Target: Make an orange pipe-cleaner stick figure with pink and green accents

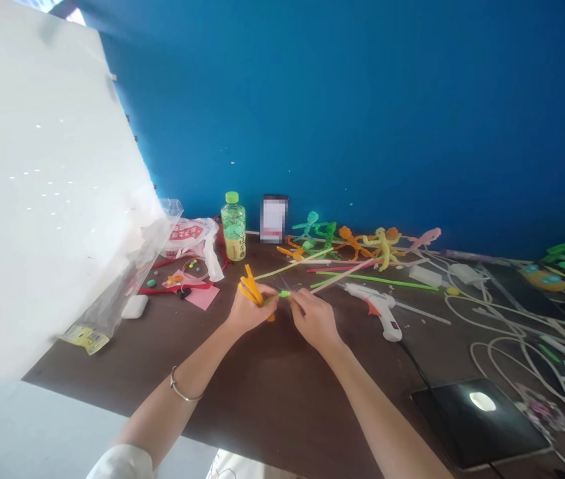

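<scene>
My left hand is closed around a bent orange pipe cleaner shape, whose upper ends stick up above the fingers. Between my two hands is a short, fuzzy light green pipe cleaner, its ends pinched by the fingertips of both. My right hand is closed on the right end of this green piece. A little orange shows below the left fingers. Behind the hands lie loose pipe cleaners, among them a long green one and a pale pink one.
Twisted pipe cleaner figures line the back by the blue wall. A green-capped bottle and a phone stand there too. Right are a glue gun, white cables and a black tablet-like slab; left, plastic bags and pink paper.
</scene>
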The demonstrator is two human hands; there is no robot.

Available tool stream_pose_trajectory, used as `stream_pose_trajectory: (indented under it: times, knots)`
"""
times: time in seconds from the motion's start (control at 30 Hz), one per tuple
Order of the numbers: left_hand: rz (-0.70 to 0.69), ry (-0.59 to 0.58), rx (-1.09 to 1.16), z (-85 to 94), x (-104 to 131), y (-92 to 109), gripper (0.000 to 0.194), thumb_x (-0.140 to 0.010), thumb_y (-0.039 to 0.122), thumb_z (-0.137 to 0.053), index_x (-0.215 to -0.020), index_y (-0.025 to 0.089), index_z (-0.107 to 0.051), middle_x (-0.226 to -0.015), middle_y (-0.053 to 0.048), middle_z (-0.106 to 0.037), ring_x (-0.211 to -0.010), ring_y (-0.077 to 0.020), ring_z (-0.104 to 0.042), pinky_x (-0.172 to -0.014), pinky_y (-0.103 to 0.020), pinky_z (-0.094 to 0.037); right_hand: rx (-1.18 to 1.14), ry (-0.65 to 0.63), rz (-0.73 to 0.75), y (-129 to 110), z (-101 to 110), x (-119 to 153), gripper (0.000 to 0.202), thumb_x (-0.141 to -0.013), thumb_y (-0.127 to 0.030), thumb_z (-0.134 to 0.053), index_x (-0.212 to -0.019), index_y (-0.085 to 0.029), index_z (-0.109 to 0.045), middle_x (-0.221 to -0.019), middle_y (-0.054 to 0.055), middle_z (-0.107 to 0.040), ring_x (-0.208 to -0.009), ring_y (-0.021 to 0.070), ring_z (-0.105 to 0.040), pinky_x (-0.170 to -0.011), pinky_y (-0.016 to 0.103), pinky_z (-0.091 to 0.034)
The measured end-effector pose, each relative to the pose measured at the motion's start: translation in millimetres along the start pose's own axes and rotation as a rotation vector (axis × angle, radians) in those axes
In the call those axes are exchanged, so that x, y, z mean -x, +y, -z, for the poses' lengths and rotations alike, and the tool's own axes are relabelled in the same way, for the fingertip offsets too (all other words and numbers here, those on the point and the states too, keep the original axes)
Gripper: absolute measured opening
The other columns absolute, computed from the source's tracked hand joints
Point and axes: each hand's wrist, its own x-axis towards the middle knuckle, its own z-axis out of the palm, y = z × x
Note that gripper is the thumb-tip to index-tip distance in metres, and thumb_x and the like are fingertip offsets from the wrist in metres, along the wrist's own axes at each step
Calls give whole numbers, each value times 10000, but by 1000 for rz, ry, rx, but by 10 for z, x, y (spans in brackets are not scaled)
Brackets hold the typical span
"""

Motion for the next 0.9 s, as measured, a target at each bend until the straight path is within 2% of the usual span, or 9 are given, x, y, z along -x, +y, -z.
stream_pose_trajectory:
  times: [0.13,0.3,0.43,0.5,0.57,0.67,0.77,0.83,0.9]
  knots:
    - [31,22,-53,-8,-6,-10,113,-737,261,-557,-690,215,-649,-707,-4,-691,-697,-155,-619,-760,-331,-457,22,-10,69,-40,-1,-3,213,-853,-191,-406,-820,-164,-614,-644,21,-556,-549,112,-499,-548,229,-324]
    - [-8,40,-233,-10,1,28,113,-703,191,-556,-614,229,-614,-660,36,-665,-687,-141,-603,-918,-411,-327,124,-25,210,-89,59,-22,232,-843,-118,-385,-837,-154,-614,-637,28,-543,-555,118,-492,-563,259,-319]
    - [-100,-92,-345,33,-11,55,150,-727,188,-521,-609,232,-602,-619,43,-635,-618,-118,-567,-933,-412,-290,126,7,220,-41,107,-27,245,-853,-112,-395,-840,-184,-629,-661,27,-571,-598,118,-513,-598,258,-332]
    - [-173,-184,-331,80,-27,57,149,-755,214,-508,-650,233,-612,-635,36,-636,-635,-116,-568,-951,-409,-276,45,44,154,5,107,-25,200,-852,-171,-445,-832,-201,-642,-718,28,-605,-629,117,-534,-613,247,-352]
    - [-196,-258,-273,131,-45,62,147,-770,223,-504,-677,234,-617,-659,34,-643,-667,-121,-574,-960,-409,-277,-112,64,28,49,91,-28,163,-837,-252,-499,-812,-211,-655,-734,23,-620,-636,119,-551,-613,237,-380]
    - [-122,-337,-102,182,-60,84,127,-773,225,-521,-689,231,-615,-710,25,-659,-720,-135,-589,-939,-392,-332,-418,20,-176,82,48,-46,176,-797,-331,-543,-756,-211,-665,-688,11,-621,-630,134,-571,-600,235,-420]
    - [38,-343,138,171,-54,100,104,-773,266,-536,-731,209,-612,-740,-12,-654,-726,-146,-604,-774,-311,-459,-603,-39,-318,49,0,-61,220,-780,-346,-540,-674,-191,-654,-630,6,-617,-592,149,-574,-545,238,-427]
    - [149,-286,269,134,-45,88,117,-769,288,-540,-747,192,-603,-739,-30,-644,-699,-144,-609,-665,-267,-486,-614,-65,-337,-3,-32,-55,257,-797,-342,-509,-647,-180,-640,-606,6,-614,-567,148,-567,-520,234,-416]
    - [216,-188,316,88,-40,57,123,-757,294,-550,-737,181,-596,-735,-38,-638,-684,-145,-610,-635,-260,-490,-521,-73,-276,-59,-56,-34,267,-822,-322,-474,-662,-180,-633,-617,11,-616,-561,140,-559,-522,231,-402]
